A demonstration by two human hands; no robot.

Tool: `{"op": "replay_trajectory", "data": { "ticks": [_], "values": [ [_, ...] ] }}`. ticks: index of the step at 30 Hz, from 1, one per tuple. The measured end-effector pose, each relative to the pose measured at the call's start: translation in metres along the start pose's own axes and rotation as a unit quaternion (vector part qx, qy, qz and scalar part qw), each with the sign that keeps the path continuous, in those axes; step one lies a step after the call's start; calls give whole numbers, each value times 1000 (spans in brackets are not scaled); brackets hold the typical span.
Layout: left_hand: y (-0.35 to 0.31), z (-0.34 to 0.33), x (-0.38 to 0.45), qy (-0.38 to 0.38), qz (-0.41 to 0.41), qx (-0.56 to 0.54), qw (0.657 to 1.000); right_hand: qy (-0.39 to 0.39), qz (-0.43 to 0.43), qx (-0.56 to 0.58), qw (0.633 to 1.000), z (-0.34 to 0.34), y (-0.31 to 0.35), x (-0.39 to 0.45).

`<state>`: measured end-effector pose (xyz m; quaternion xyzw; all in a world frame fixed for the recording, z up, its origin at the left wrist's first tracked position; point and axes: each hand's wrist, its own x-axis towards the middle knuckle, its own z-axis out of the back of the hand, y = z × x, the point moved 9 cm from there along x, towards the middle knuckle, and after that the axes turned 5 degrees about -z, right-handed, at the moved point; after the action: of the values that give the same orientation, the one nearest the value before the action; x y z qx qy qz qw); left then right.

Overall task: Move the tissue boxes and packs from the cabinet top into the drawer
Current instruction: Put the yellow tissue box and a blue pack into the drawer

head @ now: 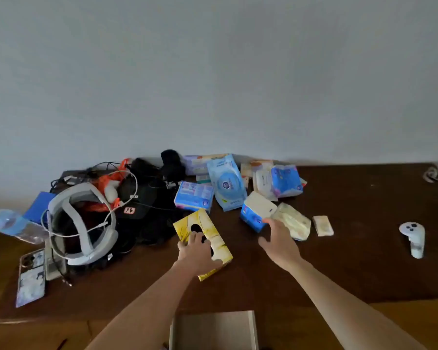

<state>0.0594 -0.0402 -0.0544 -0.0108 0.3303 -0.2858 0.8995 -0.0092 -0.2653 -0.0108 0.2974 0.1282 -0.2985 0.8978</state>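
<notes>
A yellow tissue box (187, 224) lies on the dark cabinet top (364, 248), and my left hand (196, 251) grips its near end, fingers over its dark opening. My right hand (278, 242) reaches with fingers spread, fingertips touching a blue-and-white tissue pack (256, 213); it does not hold it. Further packs lie behind: a blue box (194, 195), a light-blue wipes pack (226, 181), a blue pack (286, 180), a cream pack (295, 221) and a small pocket pack (323, 225). The open drawer (214, 329) shows at the bottom edge, with nothing visible inside.
A heap of black gear, cables and a grey headset (84, 223) fills the left. A phone (31, 277) and a plastic bottle (8, 223) lie at the far left. A white controller (414, 237) rests at the right. The wall runs behind.
</notes>
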Motion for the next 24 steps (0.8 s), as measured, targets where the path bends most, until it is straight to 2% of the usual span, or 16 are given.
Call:
{"op": "replay_trajectory", "data": {
  "ticks": [1, 3, 7, 10, 13, 17, 20, 24],
  "values": [
    [3, -16, 9, 26, 13, 14, 999, -53, 41, -16, 998, 4, 10, 16],
    [8, -43, 20, 46, 19, 41, 998, -98, 58, -74, 991, 0, 21, 43],
    [9, -67, 29, -45, -12, 70, 996, -100, 0, -159, 982, -25, 13, 90],
    [11, -70, 32, -81, -30, 79, 993, -160, -6, -199, 967, -32, 10, 97],
    [8, -70, 29, -99, -32, 87, 991, -178, 6, -173, 969, -43, 6, 83],
    [3, -67, 4, -133, -25, 22, 991, -136, 33, -99, 985, -49, -3, 48],
    [0, -80, -45, -145, -26, -2, 989, -102, 42, -24, 994, -57, -22, 4],
    [-6, -99, -121, -162, -52, 3, 985, -93, 73, 16, 993, -74, -42, -69]
  ]
}}
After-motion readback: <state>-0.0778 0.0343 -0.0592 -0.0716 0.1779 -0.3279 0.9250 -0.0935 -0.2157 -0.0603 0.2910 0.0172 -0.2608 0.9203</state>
